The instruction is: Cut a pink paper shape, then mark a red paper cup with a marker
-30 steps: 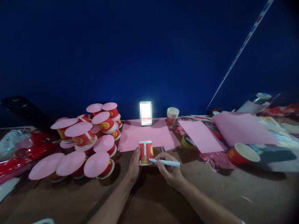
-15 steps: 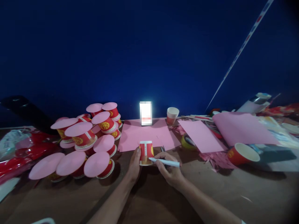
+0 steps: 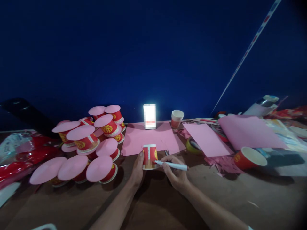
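A red paper cup (image 3: 153, 156) with a white strip and gold print stands upside down, its rim at the bottom, near the middle of the table. My left hand (image 3: 137, 169) is closed around its left side. A white marker pen (image 3: 174, 165) is held in my right hand (image 3: 177, 177), its tip pointing left at the cup's lower right side; whether it touches cannot be told. Behind the cup lie sheets of pink paper (image 3: 144, 135), and scissors-like dark handles (image 3: 166, 152) show partly beyond my right fingers.
Several upturned red cups with pink paper discs (image 3: 99, 168) crowd the left, some stacked. Stacked cups (image 3: 177, 118) stand at the back by a bright phone-like screen (image 3: 150, 115). On the right are a tipped cup (image 3: 247, 158), pink sheets (image 3: 207, 139), paper scraps (image 3: 224, 164) and a tape roll (image 3: 192, 147).
My right hand and the marker have shifted slightly to the right, so the tip is nearer the cup's right edge. The left hand and the cup have barely moved.
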Motion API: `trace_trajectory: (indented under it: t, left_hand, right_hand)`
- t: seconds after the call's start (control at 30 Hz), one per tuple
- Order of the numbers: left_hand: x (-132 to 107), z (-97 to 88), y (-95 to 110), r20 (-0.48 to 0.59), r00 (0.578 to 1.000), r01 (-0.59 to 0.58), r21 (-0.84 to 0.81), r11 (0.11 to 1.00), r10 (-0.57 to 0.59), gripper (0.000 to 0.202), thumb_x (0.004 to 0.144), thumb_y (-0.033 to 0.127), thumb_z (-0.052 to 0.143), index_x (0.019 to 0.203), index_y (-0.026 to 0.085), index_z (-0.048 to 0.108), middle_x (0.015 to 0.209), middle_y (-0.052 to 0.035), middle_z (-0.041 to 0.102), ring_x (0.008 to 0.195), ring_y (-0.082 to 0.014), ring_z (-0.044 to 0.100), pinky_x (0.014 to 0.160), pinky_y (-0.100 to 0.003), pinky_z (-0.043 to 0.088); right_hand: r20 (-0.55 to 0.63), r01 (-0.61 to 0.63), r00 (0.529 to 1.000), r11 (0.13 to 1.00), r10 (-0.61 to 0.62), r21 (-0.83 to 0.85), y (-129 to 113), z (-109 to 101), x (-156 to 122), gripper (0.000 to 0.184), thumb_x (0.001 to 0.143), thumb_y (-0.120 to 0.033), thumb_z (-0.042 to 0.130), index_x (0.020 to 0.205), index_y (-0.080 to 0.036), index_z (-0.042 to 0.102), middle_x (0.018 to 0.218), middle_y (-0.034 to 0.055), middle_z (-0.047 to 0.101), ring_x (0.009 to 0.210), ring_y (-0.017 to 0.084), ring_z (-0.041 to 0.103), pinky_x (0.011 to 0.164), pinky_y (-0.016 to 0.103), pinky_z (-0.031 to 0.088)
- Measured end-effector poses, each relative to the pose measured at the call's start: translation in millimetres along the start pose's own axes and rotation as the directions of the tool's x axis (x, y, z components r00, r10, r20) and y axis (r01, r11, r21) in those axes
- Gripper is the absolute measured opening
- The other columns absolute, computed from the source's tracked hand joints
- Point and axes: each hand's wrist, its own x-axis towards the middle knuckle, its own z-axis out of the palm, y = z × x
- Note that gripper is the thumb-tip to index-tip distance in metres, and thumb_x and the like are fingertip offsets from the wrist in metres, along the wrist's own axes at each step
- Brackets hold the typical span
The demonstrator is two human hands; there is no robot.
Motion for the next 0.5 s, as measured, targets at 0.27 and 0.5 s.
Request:
trace_trajectory:
  t: [0.27, 0.5]
  left_hand:
    - [0.7, -0.2, -0.9, -0.007, 1.000, -0.019, 0.054, 0.998, 0.020, 0.039, 0.078, 0.050, 0.050, 0.084, 0.014, 0.063, 0.079, -0.0037, 0.065, 0.071, -0.0167, 0.056, 0.070, -0.028, 0.042]
    - [0.4, -1.4, -1.0, 0.024, 0.999, -0.037, 0.056, 0.998, 0.036, 0.041, 0.077, 0.052, 0.051, 0.084, 0.013, 0.064, 0.076, -0.0038, 0.065, 0.070, -0.0170, 0.057, 0.071, -0.029, 0.042]
  right_hand:
    - [-0.004, -0.018, 1.000, 0.999, 0.018, 0.027, -0.6, 0.2, 0.2, 0.009, 0.081, -0.022, 0.053, 0.085, -0.018, 0.060, 0.073, 0.0025, 0.063, 0.061, 0.013, 0.058, 0.056, 0.022, 0.046]
    - [0.010, -0.013, 1.000, 1.000, 0.013, -0.021, -1.4, -0.1, 1.5, 0.009, 0.080, -0.020, 0.053, 0.084, -0.017, 0.060, 0.073, 0.0033, 0.063, 0.063, 0.014, 0.059, 0.058, 0.024, 0.046]
